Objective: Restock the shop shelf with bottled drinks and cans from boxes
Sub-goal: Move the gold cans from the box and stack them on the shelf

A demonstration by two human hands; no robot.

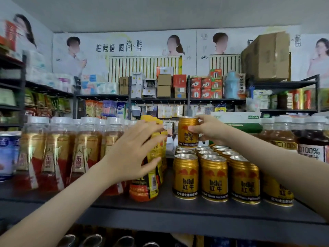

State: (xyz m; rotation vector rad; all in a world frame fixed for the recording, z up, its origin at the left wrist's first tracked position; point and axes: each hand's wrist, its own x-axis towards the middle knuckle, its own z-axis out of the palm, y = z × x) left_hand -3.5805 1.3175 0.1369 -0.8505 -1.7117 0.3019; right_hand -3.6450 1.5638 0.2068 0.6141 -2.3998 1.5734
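My right hand (pixel 209 130) grips a gold Red Bull can (pixel 187 132) and holds it upright above the back rows of gold cans (pixel 213 177) standing on the dark shelf (pixel 160 209). My left hand (pixel 134 152) reaches forward with fingers spread, resting against yellow-capped bottles with yellow and orange labels (pixel 151 184) just left of the cans. I cannot tell whether it grips one. Brown drink bottles with white caps (pixel 58 154) fill the shelf's left side.
Dark juice bottles (pixel 309 139) stand at the shelf's right end and a blue-white container (pixel 7 155) at the far left. Behind are racks with boxes, snacks and tissue packs, and a large cardboard box (pixel 267 56) up high. Bottle tops show on the shelf below.
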